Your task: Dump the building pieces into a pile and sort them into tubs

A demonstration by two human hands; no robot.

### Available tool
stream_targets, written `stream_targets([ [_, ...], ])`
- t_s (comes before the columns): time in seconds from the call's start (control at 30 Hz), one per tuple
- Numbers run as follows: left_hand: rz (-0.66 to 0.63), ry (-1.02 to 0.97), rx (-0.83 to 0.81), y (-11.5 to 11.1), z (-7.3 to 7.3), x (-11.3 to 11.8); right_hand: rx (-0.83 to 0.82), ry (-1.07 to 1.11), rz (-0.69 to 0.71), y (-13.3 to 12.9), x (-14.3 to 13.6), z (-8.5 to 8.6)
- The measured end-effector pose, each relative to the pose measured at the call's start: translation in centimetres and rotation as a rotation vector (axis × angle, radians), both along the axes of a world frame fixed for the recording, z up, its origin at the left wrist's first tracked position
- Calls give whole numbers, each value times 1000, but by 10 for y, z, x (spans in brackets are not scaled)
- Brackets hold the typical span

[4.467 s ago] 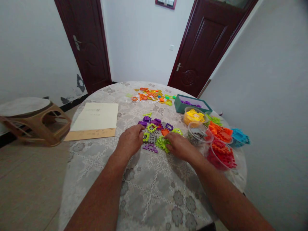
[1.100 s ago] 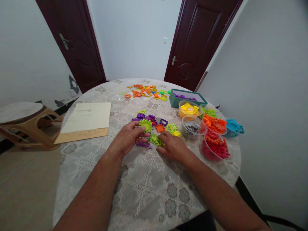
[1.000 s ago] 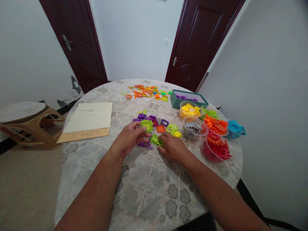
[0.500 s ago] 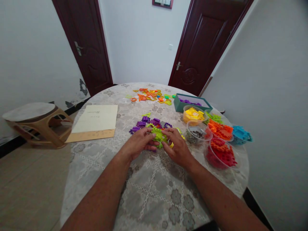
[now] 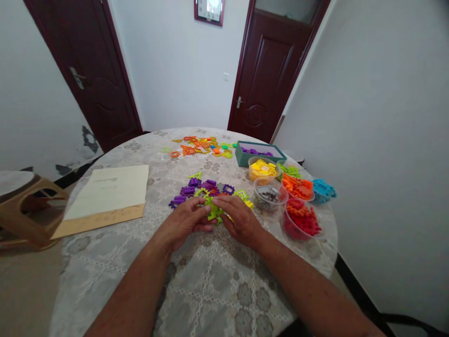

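Note:
Between my two hands is a lime-green plastic building piece (image 5: 213, 210) with toothed edges. My left hand (image 5: 188, 216) grips its left side, thumb on top and fingers curled beneath. My right hand (image 5: 239, 219) closes on the right side, its fingers laid over the piece and covering much of it. Just beyond the hands lies a loose pile of purple, lime, red and grey pieces (image 5: 211, 186). Several yellow pieces (image 5: 249, 204) show beside my right fingers.
Clear tubs of yellow (image 5: 263, 168), grey (image 5: 269, 194), orange (image 5: 297, 186), red (image 5: 302, 220) and blue pieces (image 5: 323, 189) stand at the right. Behind them is a green box (image 5: 242, 157) with purple pieces. Mixed pieces (image 5: 196, 146) lie at the back; paper sheets (image 5: 108, 192) at the left.
The view has turned to the right, so everything sits further left. My right fingers have come over the lime-green piece and now hide more of it.

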State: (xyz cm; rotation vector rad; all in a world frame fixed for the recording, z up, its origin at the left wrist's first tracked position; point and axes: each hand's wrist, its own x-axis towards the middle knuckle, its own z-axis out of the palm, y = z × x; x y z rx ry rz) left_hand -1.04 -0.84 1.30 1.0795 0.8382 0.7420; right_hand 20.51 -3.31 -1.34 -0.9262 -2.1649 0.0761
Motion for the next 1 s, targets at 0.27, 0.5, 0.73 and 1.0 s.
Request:
stream_targets([
  [0.27,-47,59,23,-1,5,-2,-65,22,82,-3,1,7],
  [0.5,-53,143,121,0,3,3,-55,37,73,-4,-3,6],
  [0.73,-76,145,214,1,8,2,-359,344,-137,-8,-8,17],
  [1.0,-178,142,258,-6,9,5,-876,501,-75,-17,-6,31],
])
